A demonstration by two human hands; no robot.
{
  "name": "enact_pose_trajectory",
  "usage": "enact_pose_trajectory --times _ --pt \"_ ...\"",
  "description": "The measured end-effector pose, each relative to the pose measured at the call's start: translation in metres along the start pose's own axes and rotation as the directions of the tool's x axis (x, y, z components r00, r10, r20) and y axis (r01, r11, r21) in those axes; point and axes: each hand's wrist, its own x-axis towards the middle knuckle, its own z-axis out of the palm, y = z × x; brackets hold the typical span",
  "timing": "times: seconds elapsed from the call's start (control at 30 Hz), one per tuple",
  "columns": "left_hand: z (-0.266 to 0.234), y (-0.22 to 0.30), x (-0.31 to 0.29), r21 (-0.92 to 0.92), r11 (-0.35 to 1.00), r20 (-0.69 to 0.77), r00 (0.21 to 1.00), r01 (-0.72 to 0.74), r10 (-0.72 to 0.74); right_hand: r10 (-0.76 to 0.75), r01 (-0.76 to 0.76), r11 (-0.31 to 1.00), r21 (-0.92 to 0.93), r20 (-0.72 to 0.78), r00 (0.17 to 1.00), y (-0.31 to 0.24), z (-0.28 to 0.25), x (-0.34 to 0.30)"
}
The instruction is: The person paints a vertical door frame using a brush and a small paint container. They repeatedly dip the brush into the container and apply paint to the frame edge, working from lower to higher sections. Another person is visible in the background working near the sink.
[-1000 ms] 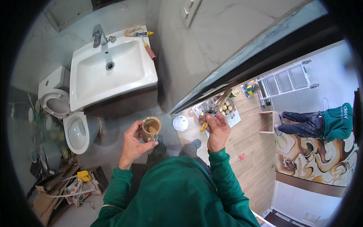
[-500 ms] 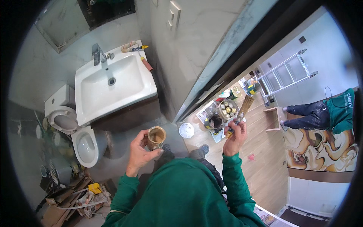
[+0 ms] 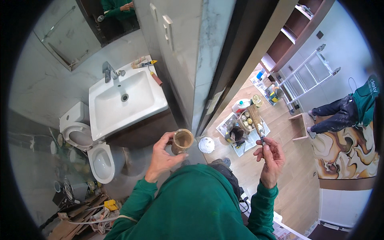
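My left hand (image 3: 162, 158) is wrapped around a small open jar (image 3: 183, 141), tipped so that its inside shows. A brownish coating covers the jar's rim and inner wall. Out to the right, my right hand (image 3: 273, 161) pinches the handle of a paintbrush (image 3: 261, 129). Its brown-stained bristles point up and to the left, away from the jar. Beyond the brush on the floor, a box of small cans (image 3: 245, 119) is partly hidden by the bristles.
A white sink (image 3: 124, 86) with brushes on its edge, a toilet (image 3: 78, 135) and a bidet (image 3: 101, 161) line the left. Cardboard scraps (image 3: 80, 218) lie lower left. A door frame (image 3: 234, 66) stands ahead. At right are paint cans, a ladder (image 3: 310, 76) and another person (image 3: 340, 117).
The view has shifted, with both hands now farther right in it. My right hand has turned the brush, its bristles swinging from up-right to up-left. The jar stays in my left hand.
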Motion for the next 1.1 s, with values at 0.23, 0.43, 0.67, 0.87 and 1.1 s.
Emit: enact_pose_trajectory --times 0.23,0.43,0.67,0.87,1.1 --pt "0.05 0.011 0.021 0.038 0.992 0.006 0.993 -0.118 0.117 -0.229 0.254 0.954 -0.162 0.159 0.96 -0.035 -0.019 0.018" --pt "0.112 0.038 0.04 0.14 0.978 0.017 0.988 -0.153 0.152 -0.223 0.236 0.971 -0.035 0.225 0.948 -0.081 -0.059 0.057" --pt "0.188 0.058 0.033 0.15 0.982 -0.101 0.986 -0.119 0.135 -0.279 0.337 0.94 -0.059 0.436 0.855 -0.096 -0.1 0.116" --pt "0.217 0.058 0.008 0.133 0.99 -0.285 0.956 -0.037 0.074 -0.179 0.219 0.976 -0.012 0.529 0.83 -0.089 -0.11 0.134" --pt "0.218 0.067 -0.004 0.236 0.967 -0.295 0.942 -0.093 0.163 -0.03 0.195 0.967 -0.165 0.685 0.728 -0.101 -0.101 0.134"
